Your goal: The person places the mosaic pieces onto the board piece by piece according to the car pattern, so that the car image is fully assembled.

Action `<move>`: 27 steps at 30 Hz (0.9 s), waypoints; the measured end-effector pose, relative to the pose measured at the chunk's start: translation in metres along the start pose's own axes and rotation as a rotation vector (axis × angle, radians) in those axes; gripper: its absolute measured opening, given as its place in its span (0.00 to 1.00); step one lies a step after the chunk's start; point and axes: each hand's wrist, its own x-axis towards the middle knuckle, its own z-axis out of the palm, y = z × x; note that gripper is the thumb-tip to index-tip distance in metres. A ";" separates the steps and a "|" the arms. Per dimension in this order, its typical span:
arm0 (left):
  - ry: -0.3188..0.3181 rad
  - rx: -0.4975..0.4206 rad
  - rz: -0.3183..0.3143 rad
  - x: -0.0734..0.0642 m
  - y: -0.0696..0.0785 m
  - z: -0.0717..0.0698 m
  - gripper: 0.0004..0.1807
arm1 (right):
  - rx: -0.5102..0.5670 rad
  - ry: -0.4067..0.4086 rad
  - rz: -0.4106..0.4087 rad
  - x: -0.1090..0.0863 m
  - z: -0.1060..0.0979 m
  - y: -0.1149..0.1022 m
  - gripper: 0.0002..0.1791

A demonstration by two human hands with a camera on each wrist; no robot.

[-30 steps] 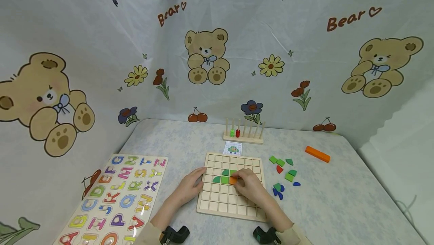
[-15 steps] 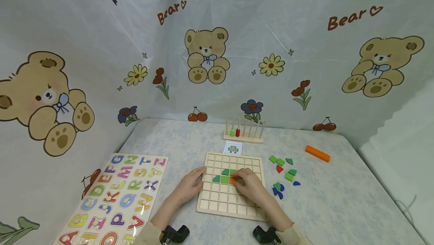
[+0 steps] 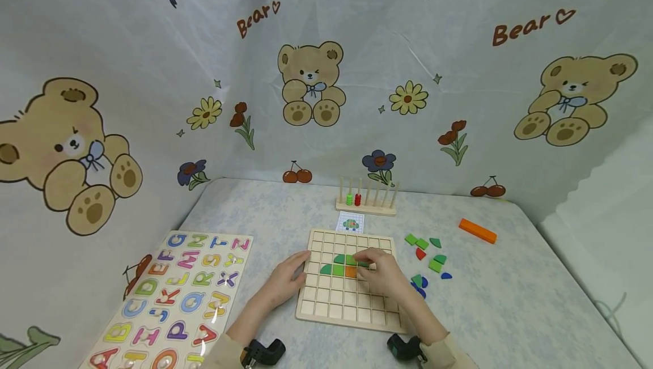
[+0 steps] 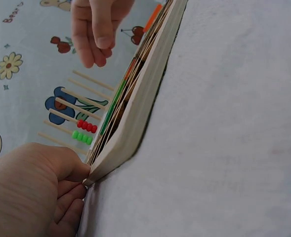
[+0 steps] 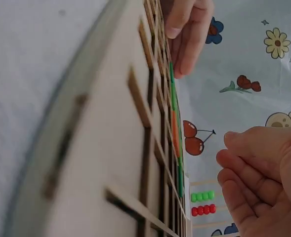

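Pinch probably light, stiff tiles [image 3: 338, 271] by edges, with board [image 3: 326, 309] clamped in left hand [image 3: 282, 282], nothing in parted right hand [image 3: 381, 274].

Cannot see the whole of the dark green piece [image 3: 363, 264] under the right hand [image 3: 382, 275], nor the squares of the grid board [image 3: 334, 296] behind that hand. Find the blue pieces [image 3: 421, 293] partly covered by the right wrist. Cannot make out the fine detail of the drawing on the card [image 3: 350, 223]; too small. See the letter board [image 3: 173, 315] and both sleeves [image 3: 221, 353] cut off at the bottom edge. In each wrist view, find the opposite hand cropped at the top. In the right wrist view, meet blur along the grid board's near side, and the peg rack [image 3: 365, 208] half hidden.
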 end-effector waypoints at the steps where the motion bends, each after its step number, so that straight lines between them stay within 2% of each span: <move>1: 0.000 0.002 -0.001 0.000 0.000 0.000 0.28 | 0.005 0.004 -0.003 0.000 -0.005 0.001 0.13; 7: -0.012 0.012 -0.004 0.001 0.000 -0.001 0.28 | -0.033 0.069 0.030 0.000 -0.034 0.018 0.13; 16: -0.016 0.015 0.001 0.000 0.000 -0.001 0.28 | -0.085 0.138 0.155 -0.009 -0.076 0.070 0.14; 20: -0.012 0.008 -0.003 0.000 -0.001 -0.001 0.28 | -0.104 0.147 0.197 -0.012 -0.084 0.087 0.14; 27: -0.013 -0.017 0.004 0.000 -0.001 -0.001 0.28 | -0.099 0.087 0.300 -0.014 -0.085 0.100 0.18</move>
